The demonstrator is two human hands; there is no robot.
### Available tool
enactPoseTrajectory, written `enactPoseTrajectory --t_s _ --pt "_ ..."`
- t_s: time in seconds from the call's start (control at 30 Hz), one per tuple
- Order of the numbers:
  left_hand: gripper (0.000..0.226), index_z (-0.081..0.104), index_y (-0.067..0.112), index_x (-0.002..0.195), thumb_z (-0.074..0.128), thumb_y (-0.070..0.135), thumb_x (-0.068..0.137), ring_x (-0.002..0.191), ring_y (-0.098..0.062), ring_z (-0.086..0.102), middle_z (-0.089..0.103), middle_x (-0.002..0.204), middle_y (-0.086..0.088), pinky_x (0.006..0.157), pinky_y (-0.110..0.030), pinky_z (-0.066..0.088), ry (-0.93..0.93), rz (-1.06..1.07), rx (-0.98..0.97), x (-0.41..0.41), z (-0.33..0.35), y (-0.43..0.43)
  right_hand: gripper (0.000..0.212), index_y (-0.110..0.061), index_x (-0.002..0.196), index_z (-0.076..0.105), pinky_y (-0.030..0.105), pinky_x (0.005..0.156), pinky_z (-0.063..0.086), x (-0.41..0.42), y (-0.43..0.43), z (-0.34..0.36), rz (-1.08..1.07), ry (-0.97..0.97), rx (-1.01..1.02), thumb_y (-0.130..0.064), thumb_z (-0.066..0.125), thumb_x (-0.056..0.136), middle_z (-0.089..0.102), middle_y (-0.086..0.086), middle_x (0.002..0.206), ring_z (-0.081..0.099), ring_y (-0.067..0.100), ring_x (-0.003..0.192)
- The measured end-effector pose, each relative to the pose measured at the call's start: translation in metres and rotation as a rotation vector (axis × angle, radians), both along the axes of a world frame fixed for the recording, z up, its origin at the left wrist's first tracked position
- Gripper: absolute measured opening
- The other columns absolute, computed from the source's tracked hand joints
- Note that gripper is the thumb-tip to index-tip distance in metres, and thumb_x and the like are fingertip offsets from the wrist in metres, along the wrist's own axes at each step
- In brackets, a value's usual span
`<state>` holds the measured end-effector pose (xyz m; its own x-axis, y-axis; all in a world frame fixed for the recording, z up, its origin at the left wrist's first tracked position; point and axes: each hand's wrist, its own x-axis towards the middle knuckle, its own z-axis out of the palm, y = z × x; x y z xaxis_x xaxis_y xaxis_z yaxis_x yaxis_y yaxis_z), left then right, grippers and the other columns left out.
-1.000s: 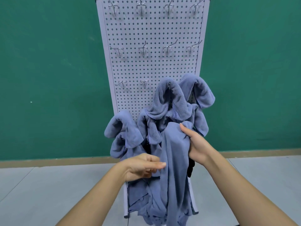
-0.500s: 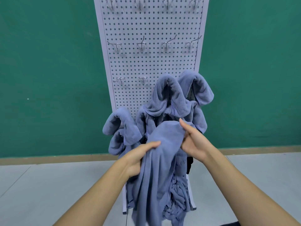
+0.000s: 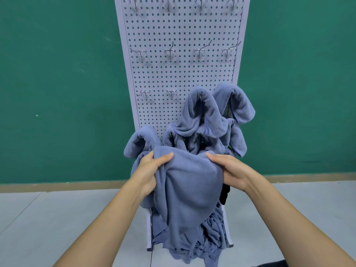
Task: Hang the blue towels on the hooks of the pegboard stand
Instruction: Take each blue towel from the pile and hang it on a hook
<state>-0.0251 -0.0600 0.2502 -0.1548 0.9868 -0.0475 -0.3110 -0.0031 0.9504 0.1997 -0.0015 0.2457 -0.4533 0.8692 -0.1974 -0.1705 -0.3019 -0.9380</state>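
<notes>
A blue towel (image 3: 190, 185) hangs spread between my two hands in front of the white pegboard stand (image 3: 181, 74). My left hand (image 3: 150, 170) grips its upper left edge, thumb on top. My right hand (image 3: 229, 170) grips the upper right edge. Behind it, several blue towels hang on the lower hooks: one in the middle (image 3: 202, 114), one at the right (image 3: 238, 103), one at the lower left (image 3: 140, 141). More blue cloth lies bunched at the stand's foot (image 3: 213, 234). Two bare hooks (image 3: 144, 93) (image 3: 171, 92) sit left of the hung towels; the rows of hooks above (image 3: 170, 53) are bare.
A green wall (image 3: 57, 83) stands behind the pegboard, with a tan skirting strip (image 3: 57, 186) along its base. The floor (image 3: 48, 218) is pale grey tile. A dark object (image 3: 225, 195) shows partly behind the held towel at the stand's right side.
My left hand has risen from below and taken the towel's upper left edge. Both hands have moved apart, spreading the towel from a narrow hanging strip into a wide sheet.
</notes>
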Motion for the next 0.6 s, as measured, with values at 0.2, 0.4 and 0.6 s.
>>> enactPoseTrajectory --t_s 0.2,0.4,0.6 --pt "0.044 0.061 0.007 0.122 0.067 0.021 0.081 0.109 -0.024 0.063 0.065 0.12 -0.014 0.089 -0.036 0.054 -0.147 -0.18 -0.11 -0.03 0.002 0.001 0.078 -0.017 0.115 0.068 0.048 0.111 0.032 0.014 0.01 0.004 -0.067 0.1 0.076 -0.042 0.094 0.046 0.064 0.01 0.123 0.055 0.026 0.116" --pt "0.047 0.068 0.009 0.11 0.076 0.035 0.071 0.094 -0.023 0.067 0.072 0.106 -0.01 0.084 -0.036 0.053 0.096 -0.295 -0.315 -0.025 -0.005 -0.007 0.036 -0.003 0.116 0.061 0.03 0.084 0.056 0.023 0.008 0.01 -0.158 0.158 0.143 -0.022 0.065 0.086 0.066 0.015 0.115 0.067 0.02 0.098" --pt "0.018 0.059 0.016 0.104 0.058 0.03 0.092 0.08 -0.016 0.055 0.059 0.089 -0.005 0.068 -0.029 0.052 -0.145 -0.141 -0.133 -0.04 -0.002 0.002 0.026 -0.008 0.111 0.068 0.027 0.088 0.051 0.036 0.002 0.012 -0.115 -0.08 0.136 -0.023 0.053 0.097 0.072 0.006 0.108 0.068 0.013 0.096"
